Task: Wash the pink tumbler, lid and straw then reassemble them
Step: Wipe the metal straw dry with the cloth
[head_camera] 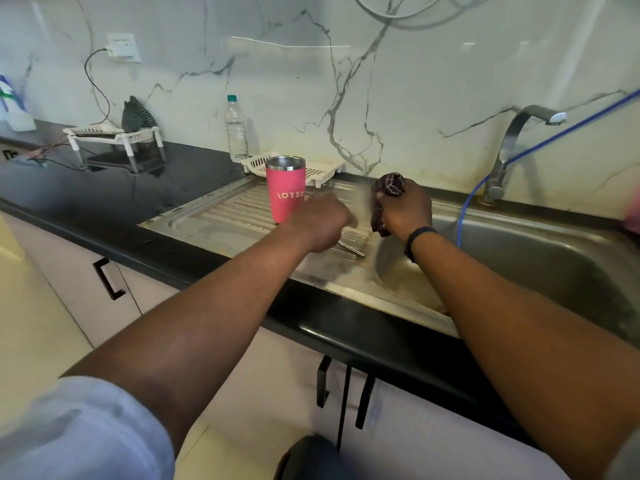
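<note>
- Pink tumbler stands upright on the ribbed steel drainboard, lid off, steel rim showing, "LOTSO" lettering facing cam.
- Left hand hovers low over the drainboard, just right of the tumbler, knuckles up, fingers curled under; can't tell if it's pinching anything.
- Thin metal straw lies on the drainboard by the basin edge, one end poking out from under the left hand; contact w/ the fingers is hidden.
- Right hand is clenched round a dark checked cloth, bunched up; cloth sticks out above the fist & hangs below it, at the left rim of the sink basin.
- Dark band on the right wrist.
- Lid: can't pick it out anywhere.
- Behind the tumbler, a white perforated tray sits against the wall; clear water bottle w/ teal cap stands just left of it.
- Tap at the back right of the basin, w/ a blue hose running from it down into the basin.
- Further left on the black surface: a small white rack on legs w/ a dark mesh item on it, wall socket above w/ a black cable plugged in.
- Pale sleeve bottom left.
</note>
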